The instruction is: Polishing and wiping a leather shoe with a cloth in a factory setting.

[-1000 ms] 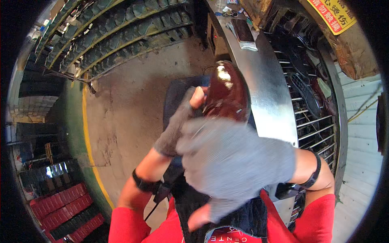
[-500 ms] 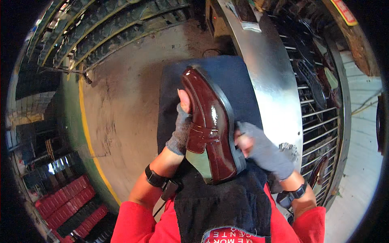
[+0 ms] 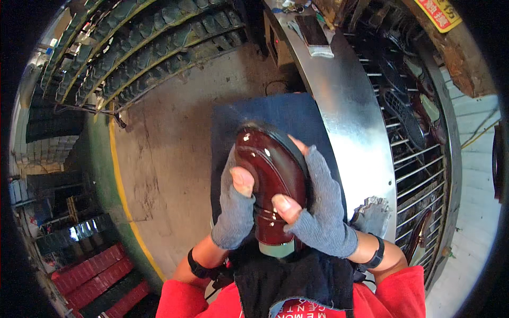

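Note:
A glossy dark-red loafer (image 3: 273,183) is held between both hands above my lap, its toe pointing away from me and its green-grey heel part toward me. My left hand (image 3: 236,206), in a grey fingerless glove, is closed on the shoe's left side, thumb on the upper. On the right side my right hand (image 3: 321,204), gloved the same way, wraps the sole edge with its thumb across the upper near the strap. Most of the fingers under the shoe are hidden. Beneath the shoe lies a dark blue cloth (image 3: 297,111) and a black apron (image 3: 291,281).
To my right runs a shiny metal bench (image 3: 355,132) with a phone-like dark object (image 3: 312,31) on it. Beyond is a barred rack (image 3: 419,185) holding more shoes. Shelves of dark shoe-shaped pieces (image 3: 159,42) stand far left, and red ridged stacks (image 3: 95,265) near left.
My right hand has moved from the heel-side sole edge up to grip the shoe's right side. The shoe has tilted, with its toe now nearer me and its upper facing up more.

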A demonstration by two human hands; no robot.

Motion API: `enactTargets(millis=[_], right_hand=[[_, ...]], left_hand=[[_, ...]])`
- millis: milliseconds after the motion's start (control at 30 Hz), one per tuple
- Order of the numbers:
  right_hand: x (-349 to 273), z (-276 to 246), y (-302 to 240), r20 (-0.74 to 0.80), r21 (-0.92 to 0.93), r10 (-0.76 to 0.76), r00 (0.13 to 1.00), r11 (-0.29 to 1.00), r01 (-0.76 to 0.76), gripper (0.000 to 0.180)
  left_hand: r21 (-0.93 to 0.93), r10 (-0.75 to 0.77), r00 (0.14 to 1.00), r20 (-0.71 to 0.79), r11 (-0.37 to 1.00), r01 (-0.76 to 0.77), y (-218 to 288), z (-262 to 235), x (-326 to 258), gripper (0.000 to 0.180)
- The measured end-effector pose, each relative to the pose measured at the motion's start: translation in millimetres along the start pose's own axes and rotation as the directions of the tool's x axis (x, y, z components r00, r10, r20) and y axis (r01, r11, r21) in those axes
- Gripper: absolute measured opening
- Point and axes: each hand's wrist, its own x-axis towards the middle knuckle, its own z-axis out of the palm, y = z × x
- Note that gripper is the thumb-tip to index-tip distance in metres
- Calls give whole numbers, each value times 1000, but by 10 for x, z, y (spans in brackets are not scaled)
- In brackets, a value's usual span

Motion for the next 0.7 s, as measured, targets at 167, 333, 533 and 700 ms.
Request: enactTargets(millis=[167,333,533,700], right_hand=[[448,-136,-351,74,60,-89,993,995,85,77],[438,-188,-374,141,-44,49,989,998,-43,69],[-33,-119,200,272,631,460,845,578,-517,91],[93,-238,604,421,808,393,818,247,-534,74]], left_hand=[[240,209,975,-75,953,-186,-74,39,-47,88],[253,222,959,-174,952,-174,42,160,-147,81],[523,379,874,305,700,-486,576,-162,170,83],[157,214,897,386,943,-292,776,112,888,94]])
